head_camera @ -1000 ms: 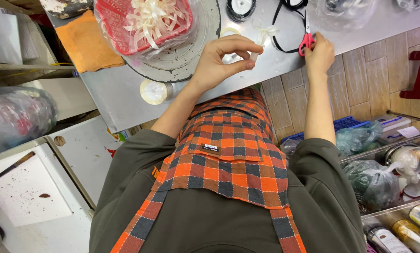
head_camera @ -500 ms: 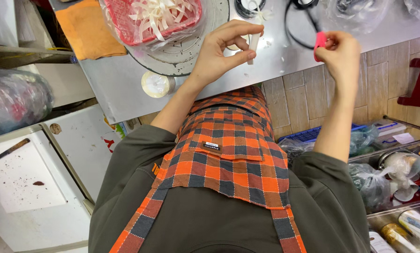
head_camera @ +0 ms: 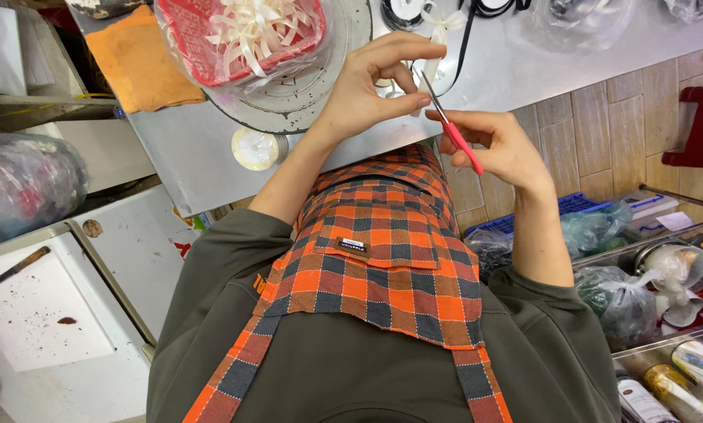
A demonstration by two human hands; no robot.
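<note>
Grey metal worktop (head_camera: 524,70) fills upper frame. Checked orange apron (head_camera: 375,266) over dark green top takes centre. Round grey turntable (head_camera: 304,86) sits on worktop, red tray of white ribbon bows (head_camera: 242,35) in clear bag resting on it. Orange cloth (head_camera: 140,59) lies beside turntable. Left hand (head_camera: 367,90) raised over worktop edge, fingertips pinched together on something too small to tell. Right hand (head_camera: 500,145) close beside it, clamped on red-handled scissors (head_camera: 449,125), blades pointing at left fingertips. Small tape roll (head_camera: 255,147) near worktop edge.

An orange cloth (head_camera: 136,59) lies beside a bagged red tray (head_camera: 242,31) on the metal counter (head_camera: 524,66).
</note>
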